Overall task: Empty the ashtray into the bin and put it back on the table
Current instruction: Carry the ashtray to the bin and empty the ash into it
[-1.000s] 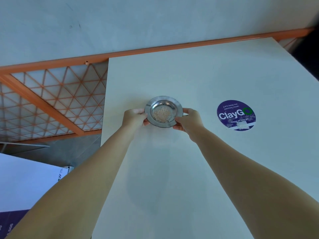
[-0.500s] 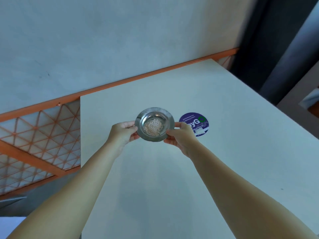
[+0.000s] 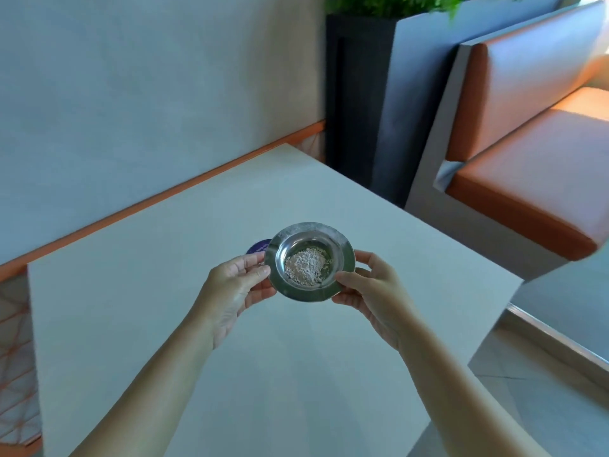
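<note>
1. A round metal ashtray (image 3: 309, 261) sits in the centre of the frame, held above the pale tabletop (image 3: 164, 265) and roughly level.
2. A heap of pale grey ash (image 3: 304, 267) lies in its bowl.
3. The left hand (image 3: 234, 288) has its grip closed on the ashtray's left rim, thumb on top and fingers underneath.
4. The right hand (image 3: 372, 293) grips the right rim the same way, thumb tip on the lower right edge.
5. Both bare forearms reach in from the bottom of the frame.
6. A purple round sticker (image 3: 258, 247) on the tabletop peeks out just behind the ashtray's upper left edge, mostly hidden.
7. An orange rail (image 3: 184, 189) runs along the tabletop's far edge, against a grey wall (image 3: 148, 94).
8. At the right of the frame stands an orange cushioned bench (image 3: 527, 159).
9. At the top, green leaves (image 3: 395, 3) rise from a dark planter (image 3: 356, 94).
</note>
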